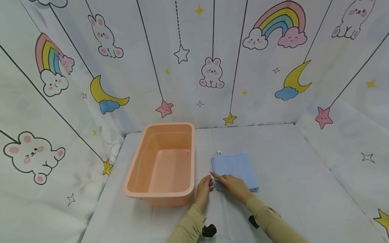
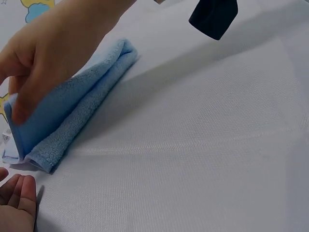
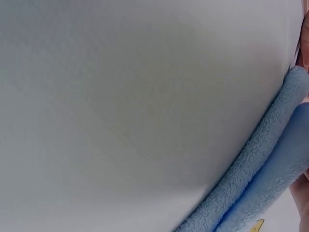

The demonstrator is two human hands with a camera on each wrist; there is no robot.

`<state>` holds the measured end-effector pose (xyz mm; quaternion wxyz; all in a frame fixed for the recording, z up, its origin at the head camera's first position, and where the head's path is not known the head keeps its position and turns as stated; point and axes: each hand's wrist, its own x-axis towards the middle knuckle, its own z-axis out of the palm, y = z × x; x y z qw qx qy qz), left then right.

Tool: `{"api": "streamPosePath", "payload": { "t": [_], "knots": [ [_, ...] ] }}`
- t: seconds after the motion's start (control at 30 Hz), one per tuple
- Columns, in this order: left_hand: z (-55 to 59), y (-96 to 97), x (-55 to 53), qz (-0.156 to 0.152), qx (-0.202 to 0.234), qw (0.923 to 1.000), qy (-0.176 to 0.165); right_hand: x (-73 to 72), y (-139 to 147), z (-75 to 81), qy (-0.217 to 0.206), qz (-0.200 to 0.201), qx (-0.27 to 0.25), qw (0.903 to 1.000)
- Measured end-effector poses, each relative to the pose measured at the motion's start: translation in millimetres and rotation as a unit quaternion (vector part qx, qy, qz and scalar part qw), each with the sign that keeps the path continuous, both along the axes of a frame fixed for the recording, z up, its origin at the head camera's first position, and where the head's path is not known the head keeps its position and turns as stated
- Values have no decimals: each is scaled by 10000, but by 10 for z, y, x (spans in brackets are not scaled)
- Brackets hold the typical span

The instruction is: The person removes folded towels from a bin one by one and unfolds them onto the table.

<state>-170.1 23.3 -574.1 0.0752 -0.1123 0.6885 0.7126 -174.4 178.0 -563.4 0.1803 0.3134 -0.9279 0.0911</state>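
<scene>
A light blue towel [image 1: 235,165], folded into a rough square with a small white label at its far edge, lies on the table. My right hand [image 1: 232,185] is over its near left part and pinches the left edge of the upper fold. In the left wrist view the thumb lies against the towel [image 2: 63,113], whose layers stand apart there. Between the towel and a peach plastic basin [image 1: 162,194], my left hand [image 1: 204,189] rests with loosely bent fingers, holding nothing. The right wrist view catches only the towel's fluffy folded edge [image 3: 251,159] and bits of both hands.
The basin stands just left of my left hand, its inside bare. A white cloth covers the table [image 1: 291,162]. Patterned white curtains [image 1: 188,84] hang behind and at both sides. Dark wrist-worn pieces [image 1: 209,231] show under the forearms.
</scene>
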Motion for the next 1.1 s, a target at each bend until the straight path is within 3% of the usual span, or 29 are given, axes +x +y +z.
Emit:
{"api": "streamPosePath", "payload": {
  "t": [0.2, 0.43, 0.53, 0.6, 0.77, 0.83, 0.9, 0.97, 1.03, 1.1],
  "knots": [
    [-5, -11, 9, -71, -9, 10000, 36, -52, 39, -15, 488, 286, 164, 9983],
    [-8, -5, 11, -56, -97, 9999, 119, -113, 45, 56, 151, 340, -214, 9991],
    [-14, 6, 23, -241, -625, 9970, 381, -141, 50, 106, -27, 252, -482, 9985],
    [-27, 12, 37, -404, -1135, 9907, 637, -153, 63, 141, -200, 136, -574, 9981],
    [-87, 23, 61, -783, -2003, 9665, 1402, -177, 131, 239, -958, -482, -870, 9904],
    [-111, 28, 59, -991, -2260, 9528, 1767, -197, 180, 285, -1179, -745, -1108, 9840],
    [-131, 33, 52, -1198, -2599, 9348, 2101, -227, 246, 322, -1273, -909, -1300, 9791],
    [-149, 42, 44, -1414, -3060, 9100, 2412, -258, 324, 352, -1270, -1028, -1369, 9770],
    [-159, 51, 39, -1604, -3501, 8861, 2579, -283, 405, 373, -1251, -1113, -1400, 9759],
    [-157, 60, 39, -1763, -3861, 8670, 2612, -299, 483, 390, -1195, -1162, -1439, 9755]
  ]
}}
